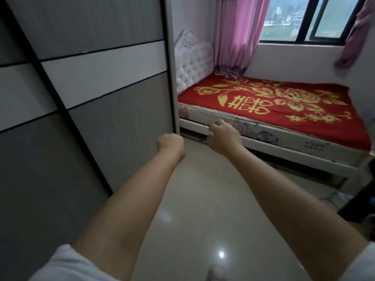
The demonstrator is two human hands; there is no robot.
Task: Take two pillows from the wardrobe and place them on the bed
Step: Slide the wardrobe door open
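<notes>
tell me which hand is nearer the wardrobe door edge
Left. The left hand, a closed fist, is right beside the wardrobe door edge. The right hand is farther right, in front of the bed frame.

You have two hands out in front: your left hand (170, 143) and your right hand (222, 138). Left of them stands one wardrobe (85, 82) with two sliding doors. Beyond your right hand is one bed (284, 110), and farther up, two pink curtains (237, 35) and one window (312, 19).
</notes>
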